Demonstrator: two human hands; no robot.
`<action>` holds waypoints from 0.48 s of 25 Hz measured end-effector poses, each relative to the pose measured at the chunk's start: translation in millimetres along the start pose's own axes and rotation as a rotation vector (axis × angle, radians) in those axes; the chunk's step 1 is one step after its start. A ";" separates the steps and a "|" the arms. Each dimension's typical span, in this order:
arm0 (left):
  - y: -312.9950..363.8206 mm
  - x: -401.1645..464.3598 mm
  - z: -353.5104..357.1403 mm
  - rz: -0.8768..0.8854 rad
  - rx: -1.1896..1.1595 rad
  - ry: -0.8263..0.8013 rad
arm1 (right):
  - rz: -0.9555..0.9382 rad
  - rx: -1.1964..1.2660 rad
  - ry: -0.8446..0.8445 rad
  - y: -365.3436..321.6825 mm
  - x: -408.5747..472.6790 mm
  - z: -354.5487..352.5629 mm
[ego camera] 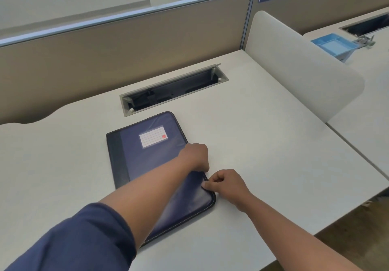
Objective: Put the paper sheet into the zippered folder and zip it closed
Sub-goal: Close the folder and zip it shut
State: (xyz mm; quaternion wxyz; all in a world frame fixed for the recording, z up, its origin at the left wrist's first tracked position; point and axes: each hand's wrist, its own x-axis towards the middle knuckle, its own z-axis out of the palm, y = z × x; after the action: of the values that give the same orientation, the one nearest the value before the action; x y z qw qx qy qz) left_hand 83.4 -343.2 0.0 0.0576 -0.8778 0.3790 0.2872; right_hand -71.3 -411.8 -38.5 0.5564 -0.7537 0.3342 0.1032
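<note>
Because the dark blue padded zippered folder (147,165) lies shut and flat at the centre of the frame on the white worktop (273,154), it looks light, soft-skinned over a stiff board, and best held at its right edge. There the left hand (194,157) is curled closed, pressing the cover, while the right hand (226,184) pinches the zip track just below it; the puller itself cannot be made out. No paper sheet shows. Open worktop lies right of the folder; the worktop's edge runs along the lower right.

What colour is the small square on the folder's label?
Red, at the lower right corner of the white lined label on the folder; head view.
</note>
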 end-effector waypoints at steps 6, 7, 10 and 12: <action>-1.0 9.8 -4.2 0.024 0.051 0.023 | 0.000 -0.034 -0.024 1.2 10.0 0.6; -3.3 10.4 -5.2 0.035 0.074 0.049 | -0.002 -0.039 -0.026 0.4 10.8 0.8; -18.3 16.2 -13.5 0.037 0.116 0.163 | -0.002 -0.049 -0.043 -1.6 11.8 1.2; -31.9 22.9 -22.5 0.032 0.131 0.241 | -0.002 -0.056 -0.056 -2.9 12.5 0.4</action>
State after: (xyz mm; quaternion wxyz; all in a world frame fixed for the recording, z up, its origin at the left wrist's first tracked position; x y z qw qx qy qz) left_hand 128.6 -342.3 2.3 0.0640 -0.8941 0.4152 0.1552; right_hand -60.0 -415.8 -43.0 0.5445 -0.7660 0.3148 0.1329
